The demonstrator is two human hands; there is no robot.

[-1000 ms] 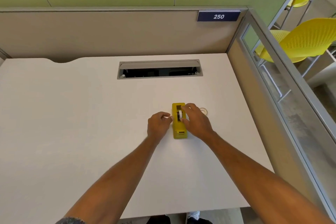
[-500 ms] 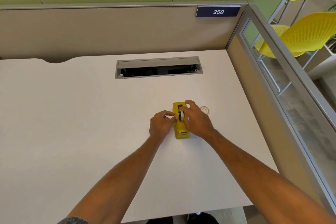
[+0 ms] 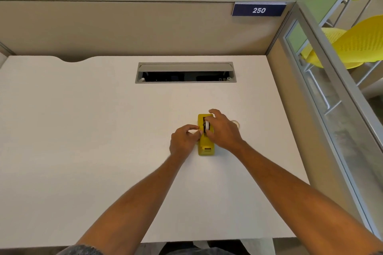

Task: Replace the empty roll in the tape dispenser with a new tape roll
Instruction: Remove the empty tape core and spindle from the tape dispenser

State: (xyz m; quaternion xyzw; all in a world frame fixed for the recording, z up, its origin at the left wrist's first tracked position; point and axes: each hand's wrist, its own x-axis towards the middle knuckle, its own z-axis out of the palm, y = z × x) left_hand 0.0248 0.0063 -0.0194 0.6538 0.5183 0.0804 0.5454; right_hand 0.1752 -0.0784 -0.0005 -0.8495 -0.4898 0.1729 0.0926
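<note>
Fingers of both hands, left hand and right hand, pinch the white roll inside the yellow tape dispenser, right of centre.

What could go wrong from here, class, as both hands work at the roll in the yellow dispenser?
1. The roll sits under the right hand, so it may catch in its slot unseen.
2. The left hand only pinches at the dispenser side; the dispenser could slide on the smooth desk.
3. The ring lying behind the right hand could be knocked away.

The tape dispenser sits right of centre on the desk, between both hands, a tape roll just right.
</note>
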